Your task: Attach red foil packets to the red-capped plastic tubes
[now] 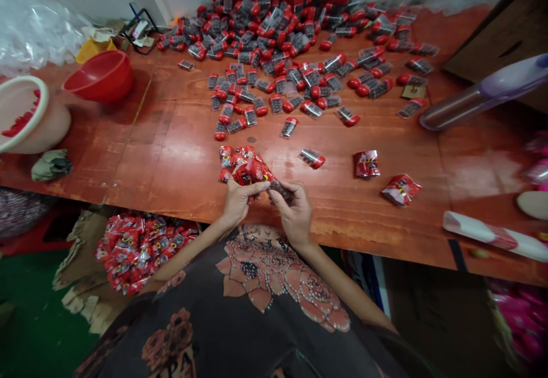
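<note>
the left hand (237, 204) and the right hand (295, 212) meet just over the near edge of a red-stained wooden table (171, 178). together they hold a crinkled red printed packet (256, 171) up off the wood. the left thumb and fingers are pressed together on its lower side, while the right fingers pinch a dark, narrow end (280, 190) that sticks out toward the right hand. a few more red packets (226, 158) lie touching the held one, just beyond the left hand.

past the hands, a loose clear tube with a red cap (311, 159) lies near two sealed red packets (367, 163) (401, 189). farther back, a great heap of the same dark-filled, red-capped tubes (274, 29) spreads toward the wall. a red plastic bowl (99, 75) and a white basin holding red pieces (29, 115) sit at the left. below the table edge, a pile of red packets (143, 252) rests on flattened cardboard (81, 275), beside the person's dark floral clothing (274, 275).
</note>
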The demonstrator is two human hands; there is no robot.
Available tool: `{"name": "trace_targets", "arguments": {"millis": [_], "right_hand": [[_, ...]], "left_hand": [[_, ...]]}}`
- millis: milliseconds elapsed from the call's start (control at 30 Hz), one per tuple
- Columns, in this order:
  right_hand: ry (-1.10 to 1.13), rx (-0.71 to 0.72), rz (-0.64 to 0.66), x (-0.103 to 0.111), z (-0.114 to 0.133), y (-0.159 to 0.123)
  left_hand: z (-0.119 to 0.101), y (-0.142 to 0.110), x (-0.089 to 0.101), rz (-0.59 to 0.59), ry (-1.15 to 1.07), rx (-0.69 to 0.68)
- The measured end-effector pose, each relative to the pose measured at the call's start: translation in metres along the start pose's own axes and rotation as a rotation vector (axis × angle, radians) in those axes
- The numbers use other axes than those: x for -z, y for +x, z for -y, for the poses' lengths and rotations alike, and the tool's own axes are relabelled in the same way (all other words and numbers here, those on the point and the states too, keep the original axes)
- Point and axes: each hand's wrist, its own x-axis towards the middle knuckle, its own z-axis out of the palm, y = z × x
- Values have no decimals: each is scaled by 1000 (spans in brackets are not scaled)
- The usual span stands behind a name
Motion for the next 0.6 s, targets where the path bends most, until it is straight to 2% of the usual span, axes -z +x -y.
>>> {"name": "trace_targets", "arguments": {"millis": [67,133,300,467,600], "right_hand": [[-142,153,-19,1,-3,-1],[-191,200,-14,2,-4,-1],[-70,45,49,2,-3,2],[170,-189,49,1,3,6],[216,-226,34,0,5,4]], "left_hand": [[0,-2,-3,-17,11,-11],[0,-4,-5,-30,27,-19],[-3,-5,-7,-35,64,-49],[-11,-4,-6,-44,-12,-22],[-12,-6,-5,-50,-2,-13]]}}
